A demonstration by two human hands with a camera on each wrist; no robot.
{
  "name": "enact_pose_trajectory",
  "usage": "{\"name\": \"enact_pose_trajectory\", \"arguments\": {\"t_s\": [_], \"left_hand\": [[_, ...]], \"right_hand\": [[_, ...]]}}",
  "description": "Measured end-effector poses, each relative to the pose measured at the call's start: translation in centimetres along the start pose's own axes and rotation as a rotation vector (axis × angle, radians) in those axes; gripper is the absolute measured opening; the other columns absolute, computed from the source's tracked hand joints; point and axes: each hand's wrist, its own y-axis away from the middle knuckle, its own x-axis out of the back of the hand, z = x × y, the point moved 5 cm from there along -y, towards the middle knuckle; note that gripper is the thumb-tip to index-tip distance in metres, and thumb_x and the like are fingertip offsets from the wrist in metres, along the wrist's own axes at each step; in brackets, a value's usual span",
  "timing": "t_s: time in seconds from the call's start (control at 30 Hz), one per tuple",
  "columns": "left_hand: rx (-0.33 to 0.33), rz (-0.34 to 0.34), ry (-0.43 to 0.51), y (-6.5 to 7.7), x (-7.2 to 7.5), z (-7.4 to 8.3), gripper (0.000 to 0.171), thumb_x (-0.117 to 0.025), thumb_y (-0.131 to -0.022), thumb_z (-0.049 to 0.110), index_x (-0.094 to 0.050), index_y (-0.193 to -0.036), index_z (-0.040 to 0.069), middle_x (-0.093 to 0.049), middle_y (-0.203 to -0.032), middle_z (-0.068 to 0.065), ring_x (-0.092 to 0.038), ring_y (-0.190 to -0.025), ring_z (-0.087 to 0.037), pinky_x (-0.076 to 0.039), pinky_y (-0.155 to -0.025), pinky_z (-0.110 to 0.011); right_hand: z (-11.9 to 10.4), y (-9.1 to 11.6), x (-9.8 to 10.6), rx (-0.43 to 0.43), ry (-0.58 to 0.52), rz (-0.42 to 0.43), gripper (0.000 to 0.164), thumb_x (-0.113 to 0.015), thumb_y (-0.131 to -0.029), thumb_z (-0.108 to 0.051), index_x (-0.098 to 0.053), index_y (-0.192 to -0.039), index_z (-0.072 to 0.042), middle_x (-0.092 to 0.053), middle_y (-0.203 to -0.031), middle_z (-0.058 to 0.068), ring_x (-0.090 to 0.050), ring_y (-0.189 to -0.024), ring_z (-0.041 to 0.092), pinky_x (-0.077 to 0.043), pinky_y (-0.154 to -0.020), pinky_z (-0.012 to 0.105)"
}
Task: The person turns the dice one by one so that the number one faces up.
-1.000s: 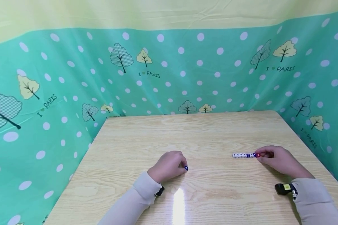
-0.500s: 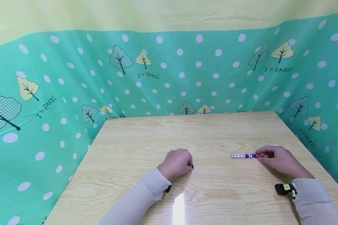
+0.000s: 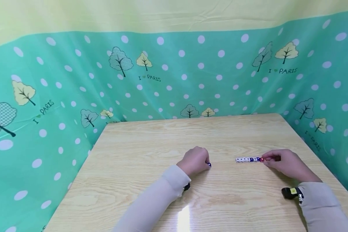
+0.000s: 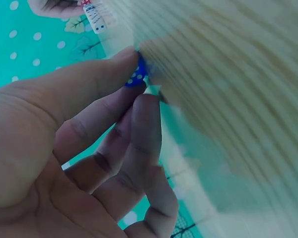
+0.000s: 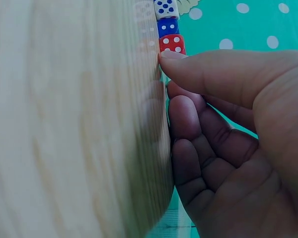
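A row of small dice (image 3: 243,159) lies on the table right of centre in the head view. White dice make up its left part, then blue and white ones, with a red die (image 5: 172,43) at the right end. My right hand (image 3: 287,163) pinches that red die, thumb tip against its near side; the index fingertip is mostly hidden in the right wrist view. To the left of the row, my left hand (image 3: 194,160) pinches a blue die (image 4: 136,74) with white dots between thumb and index finger, low over the wood. Its other fingers are curled loosely.
The pale wooden table (image 3: 162,138) reaches back to a green dotted curtain (image 3: 150,96) printed with trees, which also hangs along both sides. A light reflection (image 3: 183,219) shines near the front. A black wrist device (image 3: 290,193) sits at the right cuff.
My left hand has moved right and slightly away from me with the blue die, nearing the row. The right hand stays at the red die. The head view has shifted slightly.
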Motion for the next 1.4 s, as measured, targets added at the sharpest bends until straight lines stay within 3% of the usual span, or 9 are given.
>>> {"name": "enact_pose_trajectory", "arguments": {"t_s": [0.57, 1.07, 1.4], "left_hand": [[0.028, 0.004, -0.051, -4.5, -1.2, 5.2, 0.016, -0.085, -0.088, 0.030, -0.076, -0.076, 0.023, -0.064, -0.068, 0.015, -0.055, -0.059, -0.004, -0.045, -0.053, -0.022], [0.017, 0.032, -0.127, -6.1, -2.0, 7.3, 0.026, -0.081, -0.091, 0.031, -0.066, -0.071, 0.021, -0.055, -0.058, 0.009, -0.043, -0.049, -0.008, -0.037, -0.043, -0.024], [0.010, 0.030, -0.127, -6.3, -2.1, 8.0, 0.020, -0.078, -0.093, 0.026, -0.069, -0.077, 0.021, -0.058, -0.061, 0.008, -0.047, -0.050, -0.008, -0.039, -0.045, -0.023]], "right_hand": [[0.0, 0.0, 0.1, 0.007, 0.011, 0.019, 0.025, -0.078, -0.093, -0.027, -0.078, -0.113, -0.012, -0.073, -0.107, 0.008, -0.059, -0.091, 0.022, -0.050, -0.076, 0.034], [-0.1, -0.3, 0.1, 0.031, 0.002, 0.026, 0.021, -0.077, -0.094, -0.027, -0.079, -0.111, -0.014, -0.073, -0.102, 0.004, -0.059, -0.089, 0.019, -0.049, -0.074, 0.033], [0.0, 0.0, 0.0, 0.018, -0.001, 0.032, 0.020, -0.077, -0.094, -0.025, -0.078, -0.110, -0.013, -0.073, -0.103, 0.006, -0.058, -0.088, 0.019, -0.049, -0.074, 0.034]]}}
